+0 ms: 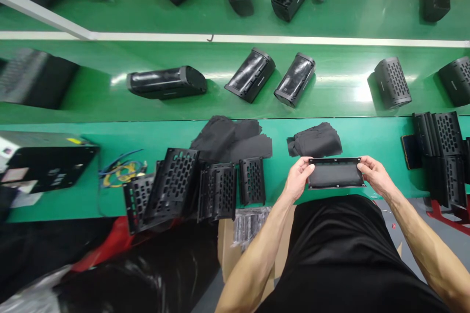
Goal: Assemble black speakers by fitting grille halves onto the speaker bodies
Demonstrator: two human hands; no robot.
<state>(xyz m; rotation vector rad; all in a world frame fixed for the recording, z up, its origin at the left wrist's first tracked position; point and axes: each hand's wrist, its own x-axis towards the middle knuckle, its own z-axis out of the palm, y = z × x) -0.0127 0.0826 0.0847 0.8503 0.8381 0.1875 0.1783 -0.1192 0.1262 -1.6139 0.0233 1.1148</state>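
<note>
Right of centre in the lower half of the frame, a shallow black panel (336, 174) is held lengthwise across the view, near the front edge of the green bench (380, 144). Its left end is pinched by the left hand (298, 178), with the thumb laid over the rim; its right end is pinched likewise by the right hand (375, 176). How far the other fingers are tucked underneath cannot be told.

For good handling, the panel is best gripped evenly by its short ends and kept from twisting, with the middle left free of pressure. Its dark inner face should be checked for creases and for full cover into the corners; whether a separate sheet is already laid there cannot be made out with certainty.

Thin, matt black sheets, soft-looking and straight-edged, are fanned in a small pile (316, 140) just above the panel and in a larger pile (231, 138) at the centre. Below the larger pile, rigid slotted covers (172, 181) are stacked, apparently moulded in plastic, with rows of elongated holes. At mid-frame above, glossier, rounded housings (251, 74) are rested on a smooth, reflective green surface (341, 85).
</note>
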